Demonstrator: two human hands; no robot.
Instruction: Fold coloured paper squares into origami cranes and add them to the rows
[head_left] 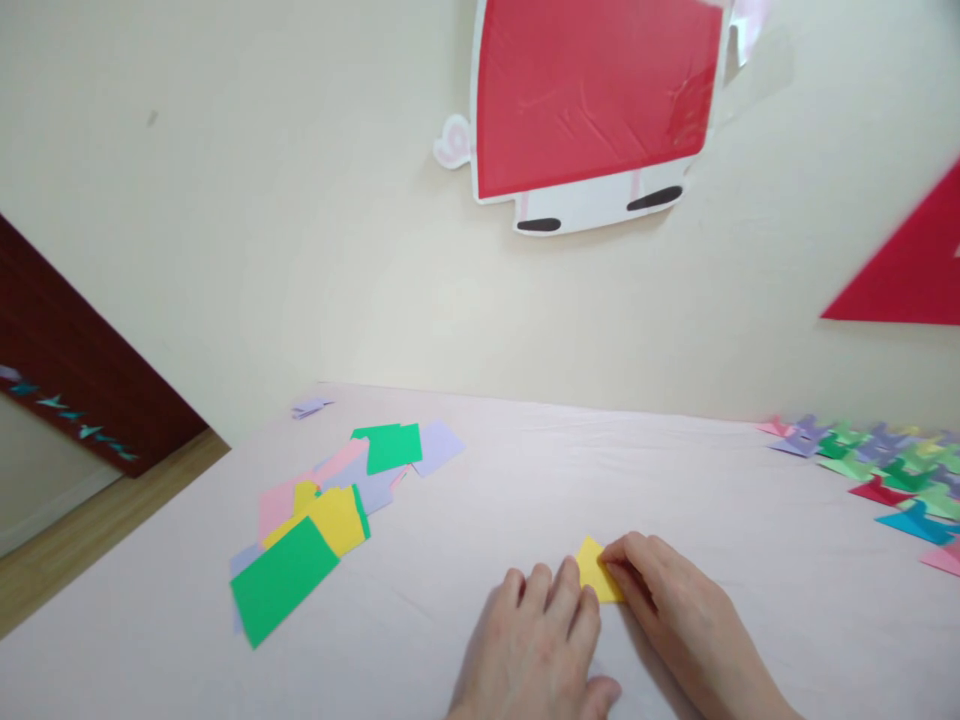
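**One yellow paper half folded, more sheets waiting**

The small yellow paper [595, 572] lies on the pale table cover [525, 470], right in front of the person. It is folded into a little pointed shape, but it does not look like a finished piece yet.

The left hand [536, 640] lies flat and open just left of the yellow paper, and its fingertips touch it. The right hand [667, 595] sits on the right side of the yellow paper with bent fingers on its edge. It is hard to tell if they pinch the paper or only press it down.

Far to the right of the yellow paper is a heap of folded paper pieces [892, 465] in many colours. These look done.

Far to the left of the yellow paper is a pile of flat coloured sheets [315, 520], green, yellow, pink and purple. These look not folded yet.

The folding seems to be somewhere in the middle. Many pieces are made, one is partly made, and plenty of sheets are left.
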